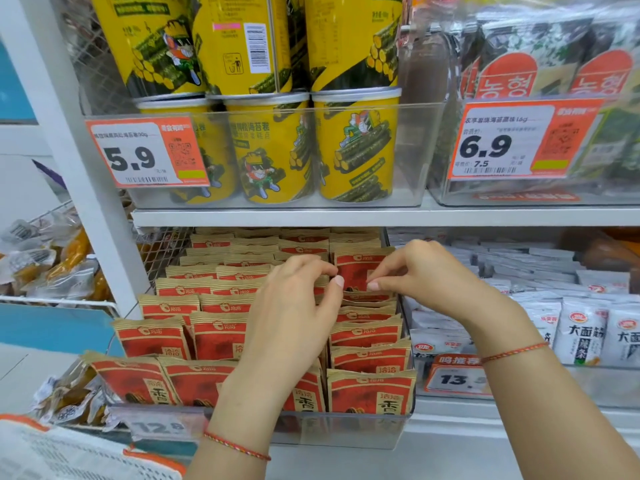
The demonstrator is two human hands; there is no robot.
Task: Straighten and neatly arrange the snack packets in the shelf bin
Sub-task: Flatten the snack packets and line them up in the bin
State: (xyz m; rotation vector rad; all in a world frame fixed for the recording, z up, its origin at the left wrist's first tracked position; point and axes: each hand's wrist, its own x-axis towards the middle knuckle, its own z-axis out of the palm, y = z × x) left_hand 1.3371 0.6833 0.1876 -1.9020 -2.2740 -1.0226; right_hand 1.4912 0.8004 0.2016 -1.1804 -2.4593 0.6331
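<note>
A clear bin (346, 429) on the lower shelf holds rows of red-and-tan packets (221, 336) standing upright; the left hand (294, 306) reaches in with fingers curled over the middle row; the right hand (420, 271) pinches the top of one raised packet (356, 271) in the right-hand row; yellow cans (277, 150) stand on the shelf above; white packets (581, 330) fill the bin to the right.

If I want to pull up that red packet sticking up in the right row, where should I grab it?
Probably by its top edge, coming down from above. The raised red packet stands upright, and packets in front and behind cover its lower part, so only the flat top seam is free to pinch. The left hand and right hand are already at it from either side, fingertips near its face.
</note>
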